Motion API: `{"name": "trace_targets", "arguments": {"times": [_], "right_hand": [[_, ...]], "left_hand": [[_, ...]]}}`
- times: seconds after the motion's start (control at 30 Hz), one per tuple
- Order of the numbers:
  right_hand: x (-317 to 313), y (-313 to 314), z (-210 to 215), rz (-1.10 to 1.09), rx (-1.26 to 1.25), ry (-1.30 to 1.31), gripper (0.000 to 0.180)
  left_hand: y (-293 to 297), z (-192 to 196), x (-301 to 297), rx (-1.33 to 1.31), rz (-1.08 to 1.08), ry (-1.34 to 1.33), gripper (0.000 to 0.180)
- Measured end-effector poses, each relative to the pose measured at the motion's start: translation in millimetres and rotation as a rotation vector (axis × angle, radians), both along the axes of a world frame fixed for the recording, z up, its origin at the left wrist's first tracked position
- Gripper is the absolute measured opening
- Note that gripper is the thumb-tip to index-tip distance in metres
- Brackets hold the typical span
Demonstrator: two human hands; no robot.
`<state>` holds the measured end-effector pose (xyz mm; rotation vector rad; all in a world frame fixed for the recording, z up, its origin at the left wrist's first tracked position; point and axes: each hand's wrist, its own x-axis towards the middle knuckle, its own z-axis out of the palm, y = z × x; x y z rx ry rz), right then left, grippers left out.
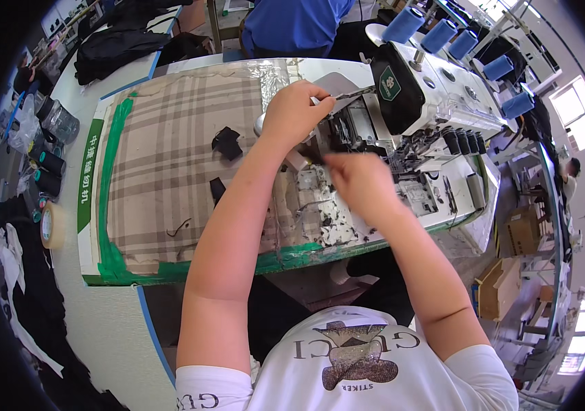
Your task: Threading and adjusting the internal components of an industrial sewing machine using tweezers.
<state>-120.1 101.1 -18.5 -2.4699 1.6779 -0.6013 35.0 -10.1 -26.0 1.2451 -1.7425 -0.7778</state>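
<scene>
My left hand (pixel 296 113) is raised over the left side of the sewing machine (pixel 443 89), fingers closed. A small white piece shows at its fingertips, and a thin metal strip runs from there toward the machine head; I cannot tell whether the hand grips it. Lower and to the right, my right hand (pixel 363 183) is curled and blurred by motion. At its fingertips is a dark, smeared thing (pixel 311 153), too blurred to name. Both hands are close to the machine's open metal works (pixel 354 130). Black lint and scraps (pixel 333 229) lie below them.
A plaid cloth (pixel 176 151) edged with green tape covers the table's left part, with black fabric scraps (pixel 226 144) on it. Blue thread cones (pixel 403 25) stand behind the machine. A tape roll (pixel 51 225) is at left. A person in blue (pixel 292 27) sits beyond the table.
</scene>
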Motion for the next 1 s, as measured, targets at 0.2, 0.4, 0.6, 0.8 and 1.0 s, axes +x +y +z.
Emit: {"name": "trace_targets", "arguments": {"times": [0.2, 0.4, 0.6, 0.8, 1.0], "right_hand": [[3, 11, 6, -0.185, -0.281, 0.210, 0.034], [1, 47, 8, 0.020, -0.172, 0.402, 0.038], [-25, 60, 5, 0.089, -0.166, 0.490, 0.038], [-34, 60, 34, 0.015, -0.290, 0.330, 0.035], [-37, 51, 36, -0.114, -0.211, 0.332, 0.039]], "left_hand": [[-2, -5, 1, -0.110, -0.020, 0.019, 0.029], [2, -1, 5, -0.032, 0.018, -0.003, 0.031], [5, 4, 1, -0.021, 0.013, 0.007, 0.031], [4, -1, 4, -0.038, 0.021, -0.029, 0.030], [5, 3, 1, -0.014, 0.014, -0.028, 0.031]]}}
